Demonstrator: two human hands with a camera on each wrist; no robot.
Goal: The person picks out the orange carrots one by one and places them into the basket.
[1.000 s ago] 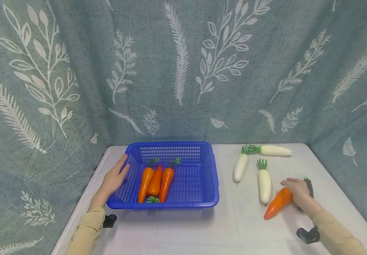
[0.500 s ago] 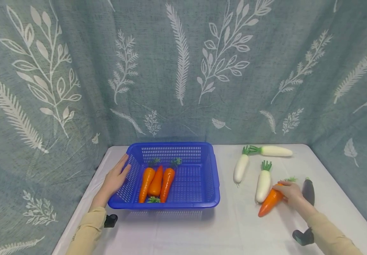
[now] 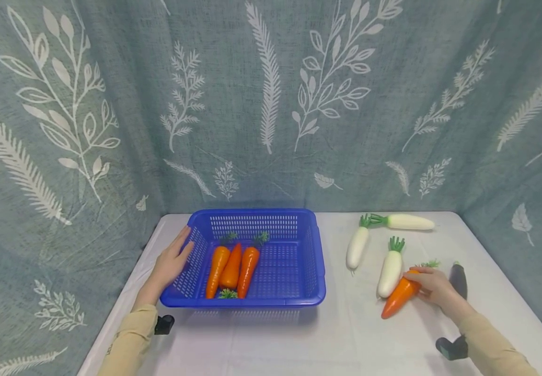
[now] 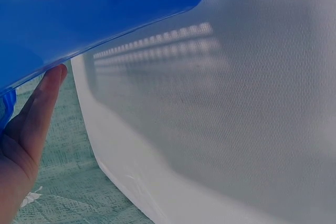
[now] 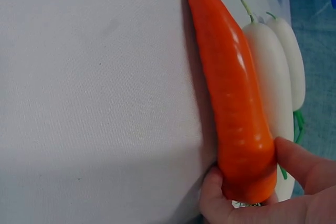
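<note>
My right hand (image 3: 433, 288) holds an orange carrot (image 3: 399, 298) near its leafy end, thumb on one side and fingers on the other. In the right wrist view the carrot (image 5: 228, 85) lies along the white cloth, beside a white radish (image 5: 270, 72). In the head view that radish (image 3: 390, 274) lies directly left of the carrot. My left hand (image 3: 167, 266) rests with straight fingers against the left side of a blue plastic basket (image 3: 282, 302). The left wrist view shows its fingers (image 4: 44, 103) at the basket's rim. Three carrots (image 3: 231, 269) lie inside the basket.
Two more white radishes, one upright in view (image 3: 357, 248) and one sideways (image 3: 409, 222), lie at the back right, leaves meeting. A dark eggplant (image 3: 458, 279) is right of my right hand. A patterned green curtain (image 3: 271, 104) stands behind the white table (image 3: 252, 347).
My right hand has shifted left with the carrot, up against the near radish, whose lower end has swung left. The eggplant shows more fully. The left hand has stayed at the basket.
</note>
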